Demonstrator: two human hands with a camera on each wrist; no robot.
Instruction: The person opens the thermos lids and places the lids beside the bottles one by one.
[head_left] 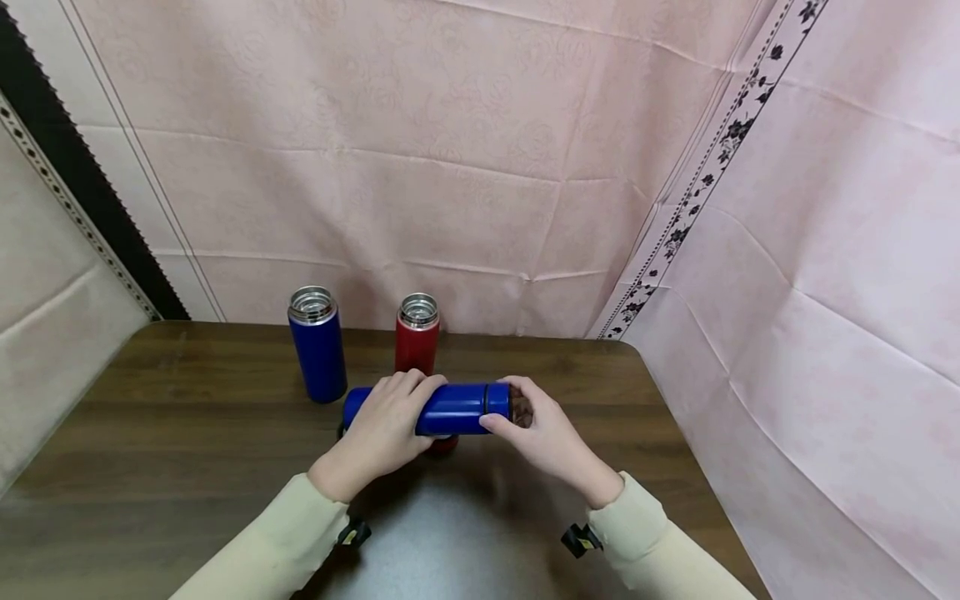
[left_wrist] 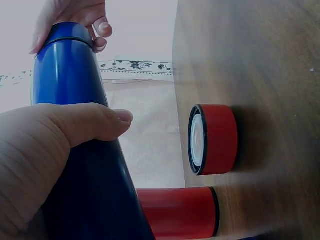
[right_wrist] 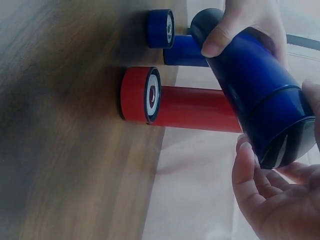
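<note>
My left hand (head_left: 386, 429) grips the body of a blue thermos bottle (head_left: 453, 410), which lies sideways above the table. At its right end, the fingers and thumb of my right hand (head_left: 551, 433) hold the blue lid (head_left: 497, 400), seated on the bottle. Behind it stands a red thermos bottle (head_left: 417, 343) without its lid, partly hidden. Another lidless blue thermos bottle (head_left: 318, 358) stands to the left. In the left wrist view a red lid (left_wrist: 220, 140) sits on the table, its white inner side up. The right wrist view also shows a loose blue lid (right_wrist: 158, 29).
The brown wooden table (head_left: 187, 433) has its back edge just behind the standing bottles. Pale pink cloth (head_left: 450, 167) hangs behind and at both sides, with a floral border strip (head_left: 697, 192) at the right corner.
</note>
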